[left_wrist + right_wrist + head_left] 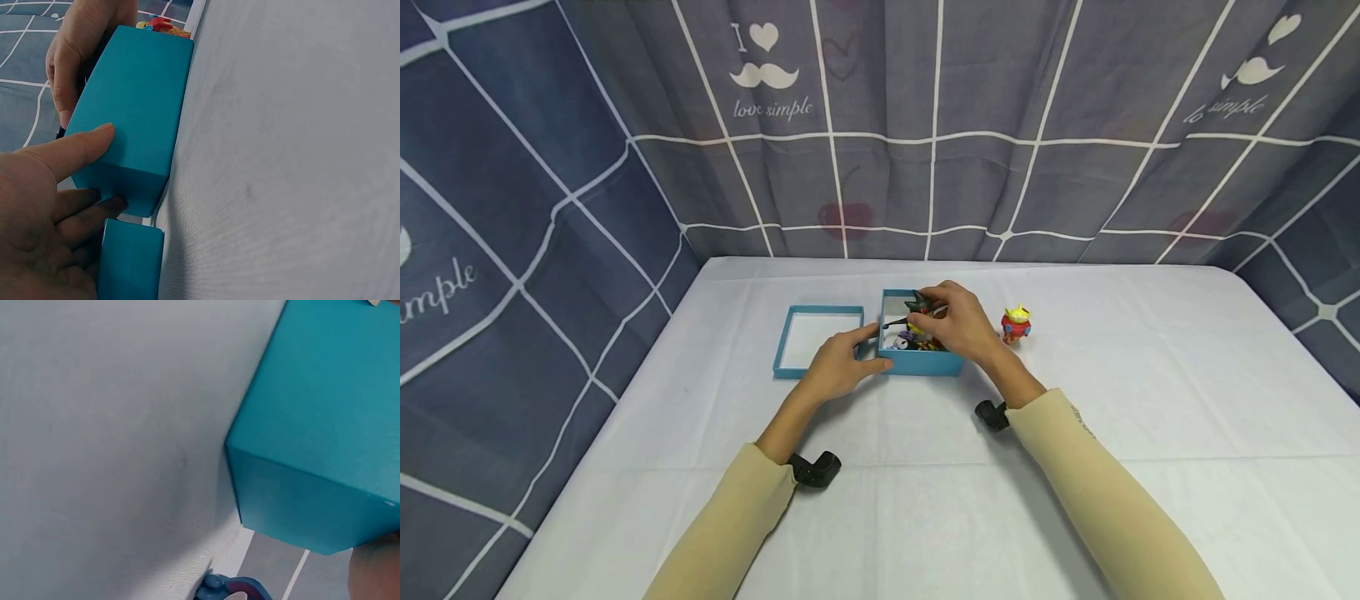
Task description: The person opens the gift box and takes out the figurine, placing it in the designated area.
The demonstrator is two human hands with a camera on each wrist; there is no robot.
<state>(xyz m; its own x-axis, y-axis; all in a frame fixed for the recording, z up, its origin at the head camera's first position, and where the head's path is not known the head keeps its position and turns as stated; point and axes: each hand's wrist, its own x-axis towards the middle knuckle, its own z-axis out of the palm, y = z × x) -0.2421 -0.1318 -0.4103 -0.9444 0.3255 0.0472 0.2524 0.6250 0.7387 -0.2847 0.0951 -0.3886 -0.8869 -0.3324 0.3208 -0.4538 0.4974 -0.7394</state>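
An open blue box (925, 363) holds several small toy figures, tangled together and partly hidden. My left hand (841, 367) grips its left end, thumb on the front face and fingers against the side, as the left wrist view shows. Over the box's right part, my right hand (958, 321) reaches in from above. Its thumb and fingers pinch a dark toy figure (916, 306) with a thin black part sticking out to the left; the hand covers much of it. Just right of the box stands a red toy figure (1017, 327) with a yellow head.
The blue-rimmed lid (781, 343) lies inside up, left of the box. A white cloth (910, 500) covers the table. Grey checked curtains (880, 183) hang behind and at both sides. Black camera mounts (817, 471) sit at the wrists.
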